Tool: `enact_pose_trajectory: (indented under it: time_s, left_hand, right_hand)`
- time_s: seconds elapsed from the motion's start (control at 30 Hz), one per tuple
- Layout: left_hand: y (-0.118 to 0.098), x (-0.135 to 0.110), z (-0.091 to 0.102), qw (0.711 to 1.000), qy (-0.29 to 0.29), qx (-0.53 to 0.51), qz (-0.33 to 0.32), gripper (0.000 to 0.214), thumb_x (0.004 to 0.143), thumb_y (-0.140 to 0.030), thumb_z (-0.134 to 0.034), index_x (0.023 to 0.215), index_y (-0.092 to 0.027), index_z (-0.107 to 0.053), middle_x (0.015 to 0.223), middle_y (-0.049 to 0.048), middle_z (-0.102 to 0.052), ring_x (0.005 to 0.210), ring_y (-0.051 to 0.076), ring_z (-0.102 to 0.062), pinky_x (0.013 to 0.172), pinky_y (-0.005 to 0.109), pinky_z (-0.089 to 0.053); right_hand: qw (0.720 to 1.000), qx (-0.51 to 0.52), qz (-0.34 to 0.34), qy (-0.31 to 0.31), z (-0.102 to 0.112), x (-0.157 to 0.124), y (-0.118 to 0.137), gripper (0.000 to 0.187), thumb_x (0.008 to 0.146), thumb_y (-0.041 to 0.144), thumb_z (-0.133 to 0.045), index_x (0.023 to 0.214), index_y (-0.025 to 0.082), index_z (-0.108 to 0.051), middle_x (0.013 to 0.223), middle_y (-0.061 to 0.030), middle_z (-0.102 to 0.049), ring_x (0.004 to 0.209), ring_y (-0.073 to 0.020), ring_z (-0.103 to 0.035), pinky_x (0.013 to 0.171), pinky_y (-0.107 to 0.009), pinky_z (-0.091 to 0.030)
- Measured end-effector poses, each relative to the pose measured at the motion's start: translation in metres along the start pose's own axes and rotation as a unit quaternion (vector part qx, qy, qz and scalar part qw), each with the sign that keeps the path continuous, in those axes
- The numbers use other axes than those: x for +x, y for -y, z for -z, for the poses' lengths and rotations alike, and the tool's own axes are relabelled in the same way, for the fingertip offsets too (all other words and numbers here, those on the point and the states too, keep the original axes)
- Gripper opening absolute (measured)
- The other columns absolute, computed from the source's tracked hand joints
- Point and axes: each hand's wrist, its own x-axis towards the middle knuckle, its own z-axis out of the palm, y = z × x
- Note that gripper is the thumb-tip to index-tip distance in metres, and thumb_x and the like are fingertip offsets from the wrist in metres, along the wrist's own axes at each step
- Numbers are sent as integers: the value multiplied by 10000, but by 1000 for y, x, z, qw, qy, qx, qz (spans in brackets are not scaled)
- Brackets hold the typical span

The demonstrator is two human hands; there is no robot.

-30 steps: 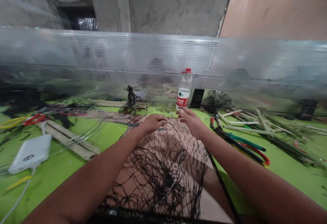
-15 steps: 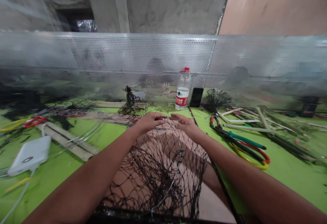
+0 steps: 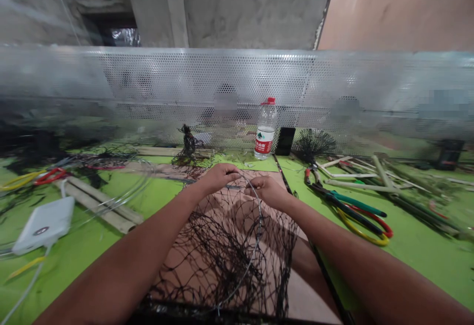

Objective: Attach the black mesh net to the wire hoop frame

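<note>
The person is working with both bare hands at the far edge of a black net [image 3: 229,261], a soft, knotted mesh of diamond-shaped holes, bunched in dark tangles. The net is lying on a flat pinkish board [image 3: 292,231]. The left hand [image 3: 220,178] is clenching its fingers on a thin silvery wire [image 3: 260,216] that curves down through the mesh in a smooth arc. The right hand [image 3: 268,191] is curling its fingers in just beside that wire, and whether they are gripping it I cannot tell. Beyond the net, a clear plastic bottle [image 3: 265,130] with a red cap is standing upright beside a black phone [image 3: 285,141]. To the net's right, pliers [image 3: 355,214] with long coloured handles are lying on the green table [image 3: 418,265], and to its left, a white power bank [image 3: 43,225] is resting there.
</note>
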Motion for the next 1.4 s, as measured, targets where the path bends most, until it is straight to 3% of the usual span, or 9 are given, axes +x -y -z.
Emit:
enact_pose_trajectory:
  time_s: [0.23,0.37,0.63,0.9,1.0,1.07,1.13,1.3,1.4]
  left_hand:
    - [6,2,-4,999,10,-35,-7,293,812,-370,-496,918,-153,-663,875,27,-666,799,145,-570,709,212,-406]
    - [5,1,-3,999,21,-9,-34,285,815,-355,-500,896,-145,-675,903,40,-668,841,153,-570,760,219,-406]
    - [6,-1,-4,989,102,-99,-47,310,821,-256,-493,1085,-163,-627,1068,59,-644,954,147,-564,829,216,-402]
    - [7,0,-4,987,99,-127,-19,270,794,-314,-520,898,-106,-659,805,28,-643,745,124,-537,693,195,-401]
    - [4,0,-4,989,89,-116,-15,266,800,-324,-499,859,-112,-649,778,13,-619,728,118,-518,674,189,-387]
    - [2,0,-4,991,88,-104,-4,274,806,-340,-485,856,-124,-645,789,9,-616,734,119,-515,671,187,-382]
    - [2,-1,-3,992,88,-85,7,277,808,-353,-476,841,-133,-641,788,6,-615,731,122,-514,657,184,-377]
    - [1,0,-6,997,68,35,-7,263,816,-320,-453,748,-143,-635,713,3,-606,665,118,-505,597,186,-342]
    - [0,1,-8,990,43,131,-32,210,788,-252,-476,716,-156,-648,673,5,-615,659,124,-507,635,200,-343]
  right_hand:
    - [995,-84,35,-28,0,1,-9,288,733,360,-583,558,132,-579,542,10,-478,539,-98,-420,515,-207,-336]
    - [989,-125,73,-10,-2,1,-15,250,755,315,-571,588,133,-605,558,-4,-524,553,-104,-456,535,-209,-347]
    - [979,-171,111,5,-2,0,-26,194,787,266,-555,679,143,-660,630,-38,-608,600,-118,-526,591,-216,-382]
    - [971,-193,141,-1,-3,3,-28,173,784,194,-540,666,167,-665,621,-36,-617,611,-131,-536,617,-238,-396]
    - [968,-205,139,-25,5,2,-20,144,706,134,-589,813,179,-674,803,-59,-642,801,-175,-563,769,-301,-423]
    - [967,-211,132,-49,16,1,-10,357,637,101,-619,980,195,-644,1005,-75,-603,984,-209,-515,896,-364,-382]
    - [974,-187,109,-64,26,0,2,438,638,98,-605,1064,203,-610,1118,-83,-545,1078,-219,-460,949,-386,-345]
    - [996,-48,27,-74,26,3,23,386,764,335,-577,1126,203,-575,953,-60,-595,783,-154,-536,703,-301,-444]
    - [998,13,28,-59,10,6,25,283,796,371,-534,981,178,-628,796,-31,-600,625,-109,-503,577,-241,-414]
